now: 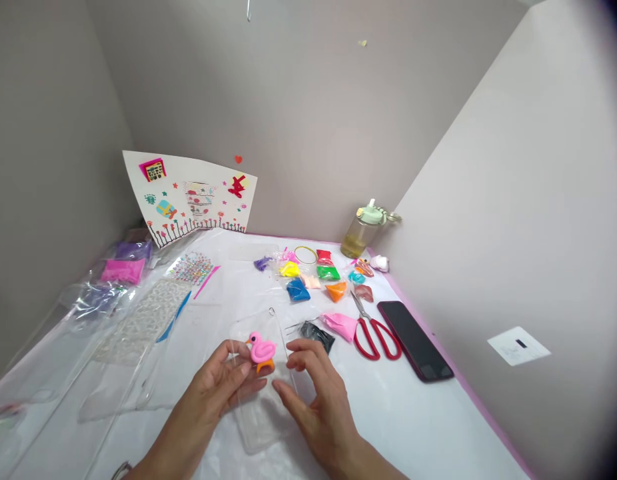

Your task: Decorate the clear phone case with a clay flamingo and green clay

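Observation:
A small pink clay duck (263,349) with a dark eye, an orange beak and an orange base is upright between the fingers of my left hand (219,381). My left thumb and fingertips are closed around its lower left part. To the right of the duck, my right hand (316,393) is held with thumb and fingers curved apart, nothing between them. Under both hands lies a clear rectangular plastic case (258,427). Close behind my right hand are a black clay packet (319,335) and a pink clay packet (340,325).
Red-handled scissors (374,339) and a dark phone (414,339) lie to the right. Farther back are several colored clay packets (298,289) and a bottle (359,233). Rhinestone sheets (192,268) and plastic bags (123,270) cover the left. A decorated paper (203,175) leans against the wall.

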Action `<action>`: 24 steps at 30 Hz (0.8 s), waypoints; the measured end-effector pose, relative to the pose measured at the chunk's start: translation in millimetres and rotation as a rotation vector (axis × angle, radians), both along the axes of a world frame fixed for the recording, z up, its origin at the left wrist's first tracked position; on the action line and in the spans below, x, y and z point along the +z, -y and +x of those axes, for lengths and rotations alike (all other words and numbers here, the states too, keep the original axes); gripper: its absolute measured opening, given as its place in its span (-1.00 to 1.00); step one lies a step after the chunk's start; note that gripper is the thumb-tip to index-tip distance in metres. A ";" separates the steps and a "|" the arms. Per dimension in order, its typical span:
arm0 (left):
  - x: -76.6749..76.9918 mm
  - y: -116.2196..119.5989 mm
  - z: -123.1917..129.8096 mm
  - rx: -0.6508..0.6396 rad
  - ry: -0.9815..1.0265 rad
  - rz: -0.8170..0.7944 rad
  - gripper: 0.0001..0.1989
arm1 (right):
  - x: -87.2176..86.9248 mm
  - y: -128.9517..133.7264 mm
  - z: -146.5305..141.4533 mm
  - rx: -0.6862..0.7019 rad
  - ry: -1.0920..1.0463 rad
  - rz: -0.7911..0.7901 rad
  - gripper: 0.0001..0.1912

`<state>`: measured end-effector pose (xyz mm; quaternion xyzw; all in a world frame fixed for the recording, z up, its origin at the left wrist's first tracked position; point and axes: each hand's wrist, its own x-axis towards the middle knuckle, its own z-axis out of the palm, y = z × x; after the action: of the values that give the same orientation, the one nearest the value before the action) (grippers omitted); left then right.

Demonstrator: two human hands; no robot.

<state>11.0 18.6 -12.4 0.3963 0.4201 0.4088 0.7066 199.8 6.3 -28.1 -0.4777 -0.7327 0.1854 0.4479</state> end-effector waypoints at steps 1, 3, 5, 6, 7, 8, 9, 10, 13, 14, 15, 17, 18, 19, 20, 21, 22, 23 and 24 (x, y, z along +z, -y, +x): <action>1.2 2.2 1.6 -0.007 0.038 -0.034 -0.85 | 1.4 0.6 -0.2 -0.024 0.040 0.056 -0.84; 2.9 6.4 4.4 -0.008 0.093 -0.078 -0.82 | 5.0 1.6 -1.0 -0.067 0.110 0.155 -0.82; 3.6 10.2 6.6 0.000 0.124 -0.081 -0.80 | 8.9 2.6 -2.2 -0.091 0.164 0.235 -0.83; 3.6 11.8 7.5 0.004 0.139 -0.081 -0.80 | 10.7 3.0 -2.8 -0.098 0.185 0.265 -0.84; 3.5 13.2 8.3 0.006 0.150 -0.082 -0.79 | 12.3 3.4 -3.4 -0.102 0.202 0.288 -0.85; 3.4 14.3 9.0 0.004 0.158 -0.082 -0.79 | 13.6 3.8 -4.0 -0.105 0.214 0.305 -0.86; 3.4 15.1 9.6 0.003 0.164 -0.082 -0.79 | 14.6 4.0 -4.4 -0.108 0.221 0.316 -0.86; 3.5 15.7 10.1 0.004 0.169 -0.084 -0.78 | 15.4 4.2 -4.7 -0.108 0.225 0.322 -0.86; 4.5 16.2 11.4 0.023 0.189 -0.107 -0.77 | 16.3 4.4 -4.7 -0.098 0.236 0.323 -0.86; 5.0 16.3 11.7 0.030 0.195 -0.115 -0.76 | 16.4 4.4 -4.6 -0.094 0.237 0.324 -0.86; 5.5 16.5 12.0 0.033 0.198 -0.120 -0.75 | 16.5 4.5 -4.4 -0.090 0.236 0.329 -0.85; 6.7 17.2 12.6 0.039 0.195 -0.123 -0.74 | 16.8 4.6 -4.4 -0.084 0.230 0.343 -0.85; 7.3 17.7 12.9 0.042 0.192 -0.122 -0.74 | 17.0 4.7 -4.5 -0.082 0.228 0.349 -0.85; 8.0 18.2 13.2 0.044 0.189 -0.123 -0.75 | 17.3 4.8 -4.7 -0.080 0.226 0.356 -0.85; 8.7 18.6 13.5 0.047 0.187 -0.125 -0.76 | 17.6 4.9 -4.9 -0.079 0.225 0.361 -0.84; 9.3 18.9 13.7 0.047 0.186 -0.126 -0.75 | 18.0 4.9 -5.1 -0.079 0.224 0.369 -0.84; 9.7 19.0 13.9 0.043 0.185 -0.129 -0.75 | 18.4 4.9 -5.3 -0.080 0.224 0.376 -0.84; 10.0 18.9 14.2 0.040 0.183 -0.133 -0.73 | 18.8 4.8 -5.5 -0.082 0.225 0.383 -0.85; 10.1 18.7 14.3 0.044 0.180 -0.134 -0.71 | 19.1 4.7 -5.5 -0.084 0.228 0.388 -0.85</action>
<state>25.4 -0.1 -2.3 0.3004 0.3901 0.4292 0.7572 194.3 1.6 -9.0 -0.4306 -0.7798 -0.0329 0.4531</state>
